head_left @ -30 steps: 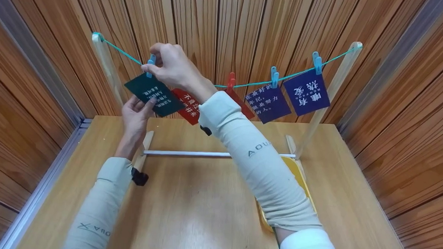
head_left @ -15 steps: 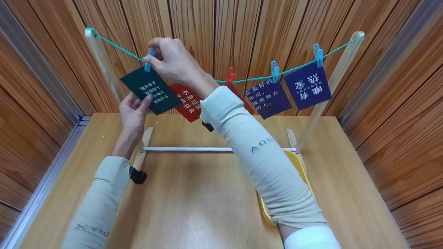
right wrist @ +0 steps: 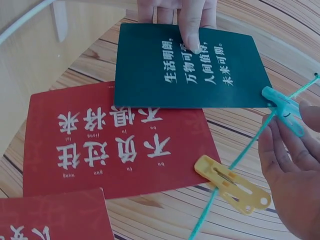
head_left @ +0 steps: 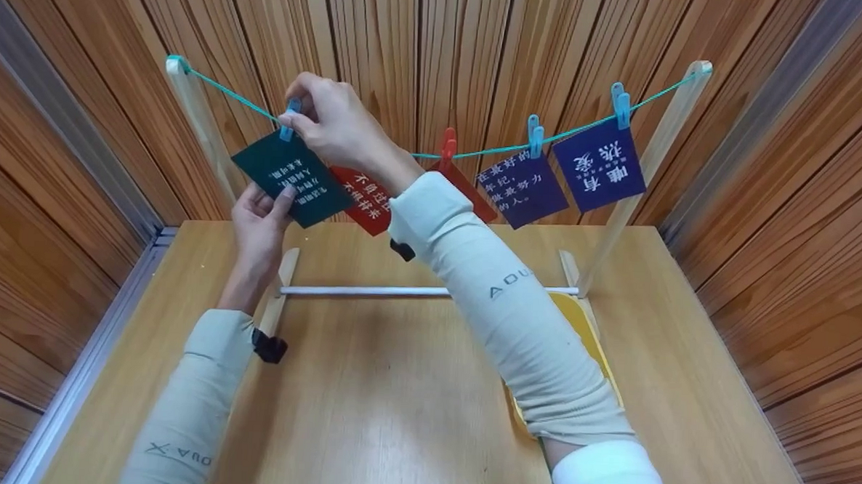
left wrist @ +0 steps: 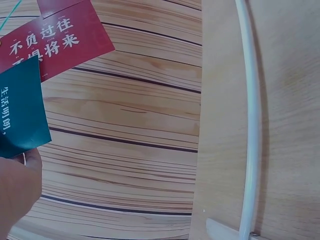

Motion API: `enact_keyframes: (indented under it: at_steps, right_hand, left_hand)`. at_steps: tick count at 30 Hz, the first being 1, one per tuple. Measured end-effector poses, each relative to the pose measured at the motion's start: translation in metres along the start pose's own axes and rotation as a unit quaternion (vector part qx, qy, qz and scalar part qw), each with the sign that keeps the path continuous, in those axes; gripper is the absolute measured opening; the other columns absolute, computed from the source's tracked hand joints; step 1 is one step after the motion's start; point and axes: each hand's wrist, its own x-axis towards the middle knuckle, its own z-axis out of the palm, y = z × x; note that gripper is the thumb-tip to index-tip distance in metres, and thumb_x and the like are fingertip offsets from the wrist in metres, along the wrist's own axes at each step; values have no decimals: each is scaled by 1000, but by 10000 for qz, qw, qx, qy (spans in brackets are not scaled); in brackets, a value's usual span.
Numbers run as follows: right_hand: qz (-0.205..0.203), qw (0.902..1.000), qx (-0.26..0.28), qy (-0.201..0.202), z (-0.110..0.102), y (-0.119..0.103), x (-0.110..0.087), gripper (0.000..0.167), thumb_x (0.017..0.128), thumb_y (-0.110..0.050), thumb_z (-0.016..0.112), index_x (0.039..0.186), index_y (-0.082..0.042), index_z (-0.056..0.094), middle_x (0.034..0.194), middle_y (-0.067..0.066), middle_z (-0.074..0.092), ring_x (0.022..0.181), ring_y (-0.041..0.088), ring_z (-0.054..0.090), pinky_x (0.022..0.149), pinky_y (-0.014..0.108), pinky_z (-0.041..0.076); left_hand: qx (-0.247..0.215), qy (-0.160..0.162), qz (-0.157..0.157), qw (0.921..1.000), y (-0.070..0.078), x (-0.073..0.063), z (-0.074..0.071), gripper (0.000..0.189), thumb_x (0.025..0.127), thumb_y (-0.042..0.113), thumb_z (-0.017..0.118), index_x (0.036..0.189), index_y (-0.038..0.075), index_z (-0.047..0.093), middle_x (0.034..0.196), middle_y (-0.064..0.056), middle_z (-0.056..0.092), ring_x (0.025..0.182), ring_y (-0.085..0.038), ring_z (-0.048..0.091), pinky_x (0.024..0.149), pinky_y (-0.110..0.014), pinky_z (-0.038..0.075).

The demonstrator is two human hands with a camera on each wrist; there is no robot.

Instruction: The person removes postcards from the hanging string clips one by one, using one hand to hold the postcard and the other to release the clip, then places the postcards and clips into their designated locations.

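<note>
A dark green card (head_left: 278, 166) with white writing is pinched by my left hand (head_left: 259, 227), thumb on its printed face and fingers behind. My right hand (head_left: 341, 125) pinches a light blue clothespin (right wrist: 284, 107) between thumb and fingers. In the right wrist view that clothespin sits at the card's corner, on the teal cord (right wrist: 252, 140). Beside the green card, and partly covered by it, hangs a red card (right wrist: 90, 145) under a yellow clothespin (right wrist: 232, 185). The left wrist view shows only part of my left hand and of the green card.
Another red card (head_left: 466, 192) and two purple cards (head_left: 524, 191) hang farther right from clothespins. Wooden posts (head_left: 196, 115) bear the cord, joined low by a white rod (head_left: 367, 291). A yellow tray (head_left: 577, 321) lies partly under my right forearm. A plank wall stands close behind.
The head view has shifted slightly. Both hands keep their holds on the green card and the blue clothespin, with hardly any movement.
</note>
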Motion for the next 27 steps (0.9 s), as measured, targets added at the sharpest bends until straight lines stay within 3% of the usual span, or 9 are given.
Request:
enact_keyframes:
  at_steps: [15, 27]
  right_hand:
    - [-516, 9981, -206, 271, -1, 2, 1, 23, 109, -23, 57, 125, -9, 64, 119, 6, 71, 105, 12, 69, 96, 19, 56]
    - [-631, 9964, -286, 479, -9, 5, 3, 18, 107, -21, 61, 119, -10, 68, 117, 4, 74, 102, 10, 70, 95, 18, 54]
  left_hand:
    - [-373, -86, -234, 9990, 4, 4, 4, 46, 104, 18, 64, 148, 14, 53, 145, -10, 66, 134, -25, 65, 119, -47, 49]
    - [-284, -220, -269, 9990, 6, 5, 7, 47, 105, 19, 64, 150, 14, 52, 145, -9, 67, 132, -24, 66, 120, -49, 48]
